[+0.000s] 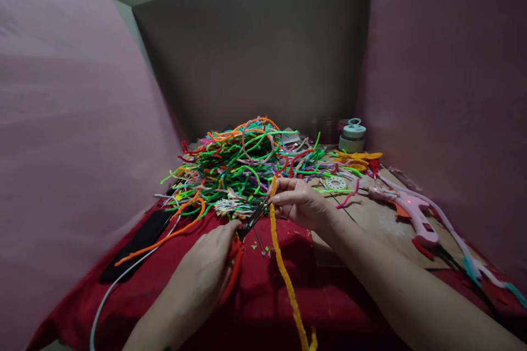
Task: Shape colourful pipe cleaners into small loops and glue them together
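The left hand [208, 259] grips a red-handled tool [236, 267] — the right hand [302, 203] pinches a yellow pipe cleaner [282, 269].

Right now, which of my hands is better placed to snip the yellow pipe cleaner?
Probably your left hand: it holds the red-handled scissors, their dark blades pointing up toward the yellow pipe cleaner. Your right hand pinches that strand near its upper end, so it seems better for steadying.
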